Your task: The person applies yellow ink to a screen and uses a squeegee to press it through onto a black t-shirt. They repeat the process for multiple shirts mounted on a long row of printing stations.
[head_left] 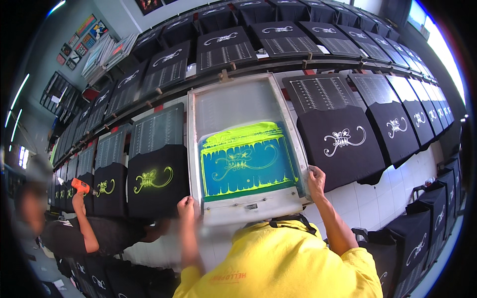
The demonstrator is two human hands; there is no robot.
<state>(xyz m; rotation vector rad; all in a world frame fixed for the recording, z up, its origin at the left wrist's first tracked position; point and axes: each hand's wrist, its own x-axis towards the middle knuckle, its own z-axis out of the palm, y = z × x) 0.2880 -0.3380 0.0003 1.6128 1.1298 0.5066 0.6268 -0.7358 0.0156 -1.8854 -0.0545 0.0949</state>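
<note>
A silkscreen printing frame (278, 107) with pale edges lies before me over a printing board. Its mesh is blue in the lower part, and bright yellow-green ink (243, 133) is smeared in a thick band across the middle with drips below it. A curled design shows through the mesh. My left hand (187, 206) is closed on the frame's near left corner. Farther up the opposite edge, my right hand (316, 179) grips the frame's right side, its fingers wrapped around it. What lies beneath the frame is hidden.
Black shirts with white prints (343, 139) lie on boards to the right; black shirts with yellow-green prints (151, 179) lie to the left. At far left a person holds an orange heat gun (81, 186). A rail (198, 78) runs behind the frame, with more shirt-covered boards beyond.
</note>
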